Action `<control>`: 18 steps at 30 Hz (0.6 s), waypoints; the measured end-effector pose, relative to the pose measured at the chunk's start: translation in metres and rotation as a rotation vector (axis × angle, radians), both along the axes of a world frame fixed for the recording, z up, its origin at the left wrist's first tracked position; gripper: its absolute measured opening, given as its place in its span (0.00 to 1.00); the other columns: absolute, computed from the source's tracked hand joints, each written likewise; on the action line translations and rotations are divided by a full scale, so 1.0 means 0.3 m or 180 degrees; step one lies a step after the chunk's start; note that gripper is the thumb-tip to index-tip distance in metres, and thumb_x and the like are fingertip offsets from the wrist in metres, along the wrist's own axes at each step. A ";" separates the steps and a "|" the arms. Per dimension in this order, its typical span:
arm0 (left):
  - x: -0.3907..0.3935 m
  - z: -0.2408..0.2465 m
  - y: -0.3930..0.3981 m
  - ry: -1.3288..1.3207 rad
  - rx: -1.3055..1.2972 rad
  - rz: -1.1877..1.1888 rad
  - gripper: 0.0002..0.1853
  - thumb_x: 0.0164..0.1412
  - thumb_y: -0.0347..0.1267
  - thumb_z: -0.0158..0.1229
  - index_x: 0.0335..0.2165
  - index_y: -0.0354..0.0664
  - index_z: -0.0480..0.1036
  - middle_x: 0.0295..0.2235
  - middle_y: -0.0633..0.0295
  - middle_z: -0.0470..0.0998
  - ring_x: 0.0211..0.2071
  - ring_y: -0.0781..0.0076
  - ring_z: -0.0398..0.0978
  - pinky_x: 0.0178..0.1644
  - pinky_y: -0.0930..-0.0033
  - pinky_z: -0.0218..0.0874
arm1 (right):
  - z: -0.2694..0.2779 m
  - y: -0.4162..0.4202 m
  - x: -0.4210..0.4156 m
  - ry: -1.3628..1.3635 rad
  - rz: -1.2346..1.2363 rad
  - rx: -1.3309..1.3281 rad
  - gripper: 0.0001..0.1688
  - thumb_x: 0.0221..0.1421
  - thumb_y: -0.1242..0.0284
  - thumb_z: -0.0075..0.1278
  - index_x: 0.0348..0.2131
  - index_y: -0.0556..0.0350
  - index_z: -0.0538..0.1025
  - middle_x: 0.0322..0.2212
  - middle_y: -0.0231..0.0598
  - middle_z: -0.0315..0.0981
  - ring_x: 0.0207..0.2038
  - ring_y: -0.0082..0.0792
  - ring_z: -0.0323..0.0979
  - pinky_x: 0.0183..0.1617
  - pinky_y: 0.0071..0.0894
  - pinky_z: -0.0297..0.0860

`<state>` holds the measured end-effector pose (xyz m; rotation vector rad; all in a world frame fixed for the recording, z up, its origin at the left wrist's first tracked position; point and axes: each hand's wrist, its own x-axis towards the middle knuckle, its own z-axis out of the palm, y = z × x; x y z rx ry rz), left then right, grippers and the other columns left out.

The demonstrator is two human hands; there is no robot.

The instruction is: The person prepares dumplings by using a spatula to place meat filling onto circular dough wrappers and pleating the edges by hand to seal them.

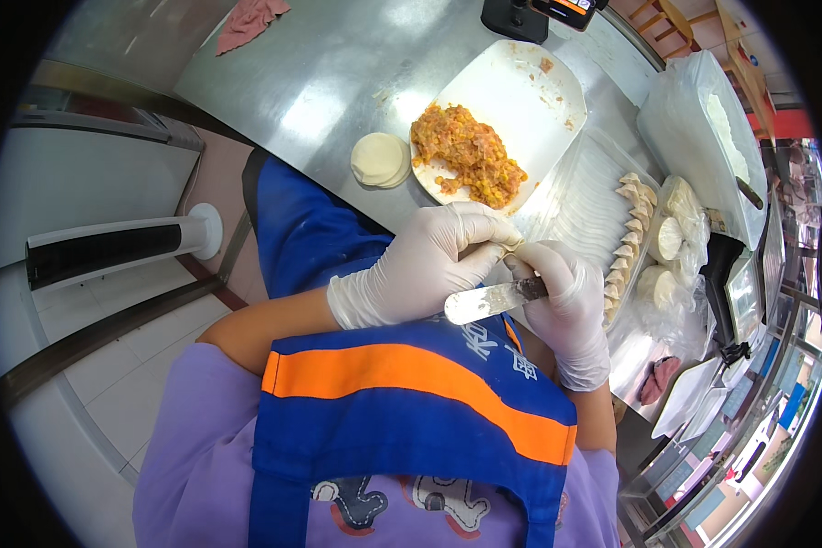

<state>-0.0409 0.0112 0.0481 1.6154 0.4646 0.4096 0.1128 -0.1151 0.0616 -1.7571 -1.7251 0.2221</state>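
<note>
My left hand (428, 260), in a white glove, is just below the white tray (514, 89) of orange-yellow filling (469, 154). Its fingertips meet those of my gloved right hand (568, 301) around a small piece of dough (509, 252), mostly hidden by the fingers. My right hand also holds a flat metal spatula (483, 302), whose floury blade points left. Round dough wrappers (379, 160) lie stacked on the steel table, left of the filling. Folded dumplings (625, 250) stand in a row along the right side of a clear plastic tray (575, 212).
A pink cloth (250, 24) lies at the table's far left. A phone stand (514, 20) is at the back. On the right are a plastic-lined container (709, 137) of white powder, bagged dough (670, 238) and a dark red cloth (659, 380).
</note>
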 end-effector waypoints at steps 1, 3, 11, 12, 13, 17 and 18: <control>0.002 -0.002 0.000 -0.0051 0.0243 0.0001 0.10 0.57 0.19 0.57 0.39 0.36 0.79 0.38 0.60 0.80 0.38 0.78 0.78 0.45 0.77 0.69 | -0.006 0.001 -0.001 0.0093 -0.0038 0.0118 0.24 0.35 0.84 0.58 0.38 0.53 0.76 0.23 0.38 0.74 0.23 0.40 0.74 0.24 0.36 0.68; 0.003 -0.012 0.010 -0.0239 0.0569 -0.0117 0.10 0.58 0.20 0.58 0.40 0.35 0.77 0.38 0.60 0.80 0.38 0.77 0.78 0.45 0.78 0.69 | 0.015 0.004 -0.017 0.0144 -0.0230 0.0041 0.23 0.36 0.84 0.59 0.38 0.54 0.75 0.23 0.39 0.74 0.23 0.40 0.74 0.24 0.37 0.68; -0.009 0.005 0.037 0.0263 -0.2487 -0.0038 0.14 0.64 0.27 0.55 0.46 0.29 0.73 0.39 0.52 0.80 0.35 0.71 0.81 0.39 0.74 0.75 | 0.008 -0.013 0.009 0.0028 -0.0220 0.0269 0.20 0.38 0.82 0.61 0.37 0.56 0.75 0.23 0.41 0.73 0.22 0.41 0.73 0.23 0.35 0.68; -0.014 -0.011 0.032 0.0238 -0.2587 -0.0012 0.14 0.65 0.27 0.55 0.46 0.30 0.73 0.38 0.52 0.80 0.34 0.72 0.81 0.38 0.75 0.75 | 0.003 -0.009 0.010 0.0003 -0.0187 0.0304 0.20 0.39 0.82 0.61 0.37 0.56 0.75 0.23 0.41 0.73 0.22 0.40 0.73 0.23 0.34 0.68; -0.018 -0.016 0.029 0.0212 -0.2686 0.0014 0.13 0.65 0.27 0.54 0.46 0.30 0.73 0.38 0.52 0.80 0.33 0.72 0.81 0.37 0.75 0.75 | -0.001 -0.007 0.011 -0.0022 -0.0153 0.0340 0.20 0.39 0.82 0.61 0.37 0.56 0.76 0.23 0.41 0.73 0.22 0.40 0.73 0.23 0.34 0.68; -0.003 0.031 0.029 0.0446 -0.1940 0.0075 0.12 0.63 0.26 0.56 0.44 0.29 0.75 0.37 0.52 0.80 0.34 0.73 0.81 0.38 0.76 0.75 | 0.000 -0.003 0.012 -0.0049 -0.0070 0.0313 0.22 0.36 0.81 0.61 0.37 0.54 0.76 0.24 0.39 0.73 0.21 0.39 0.73 0.22 0.34 0.67; -0.001 0.030 0.026 0.0398 -0.1830 0.0122 0.12 0.63 0.25 0.56 0.43 0.29 0.75 0.37 0.52 0.80 0.34 0.74 0.81 0.39 0.76 0.75 | 0.010 0.002 0.006 -0.0050 -0.0091 0.0275 0.22 0.36 0.81 0.61 0.37 0.54 0.76 0.24 0.38 0.73 0.21 0.39 0.73 0.22 0.34 0.67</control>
